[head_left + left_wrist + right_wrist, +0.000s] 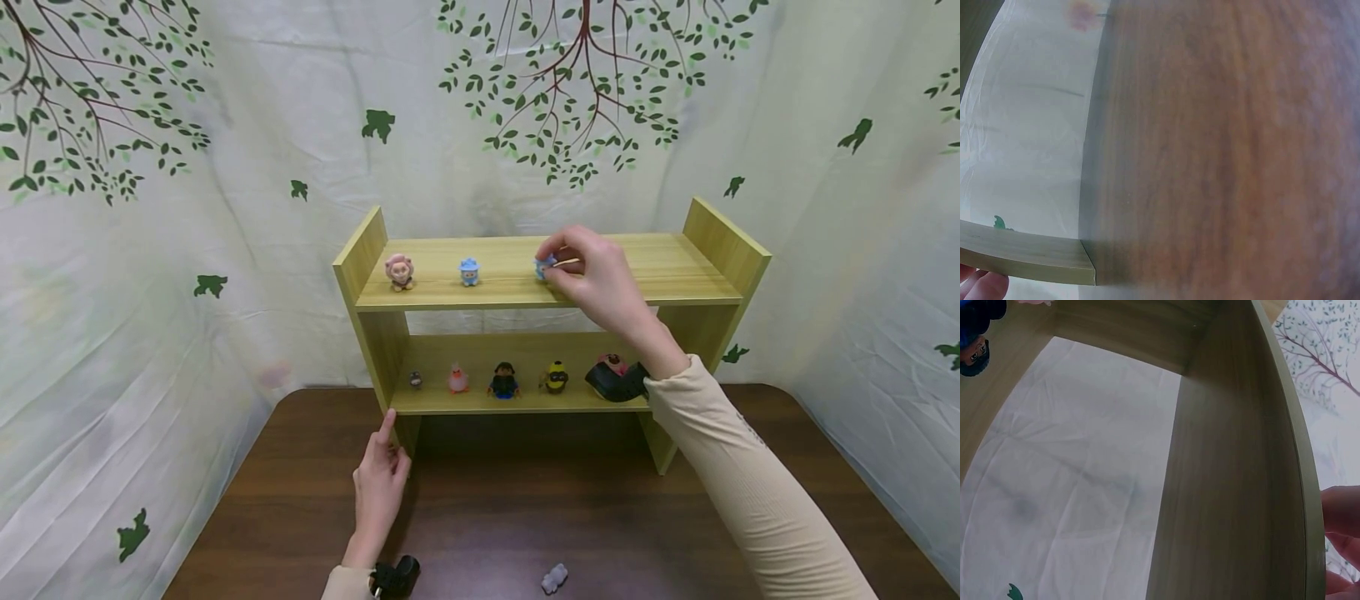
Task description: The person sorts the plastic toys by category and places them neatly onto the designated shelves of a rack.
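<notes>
Over the top board of a light wooden shelf (487, 292), my right hand (588, 271) pinches a small light-blue figurine (543, 267) between thumb and fingers, partly covering it. To its left on that board stand another blue figurine (469, 272) and a pink one (400, 272). My left hand (380, 483) touches the lower front of the shelf's left side panel, index finger extended upward along it. In the left wrist view, fingertips (991, 286) lie right against the panel (1029, 256). The right wrist view shows fingers (1341, 512) beyond the top board's edge; the held figurine is out of frame.
Along the lower board stand a tiny grey figure (415, 379), a pink one (458, 380), a dark-haired one (504, 382), a yellow-and-black one (556, 378) and a pink one (613, 363) partly behind my right wrist camera. A grey figurine (555, 578) lies on the brown table (480, 517).
</notes>
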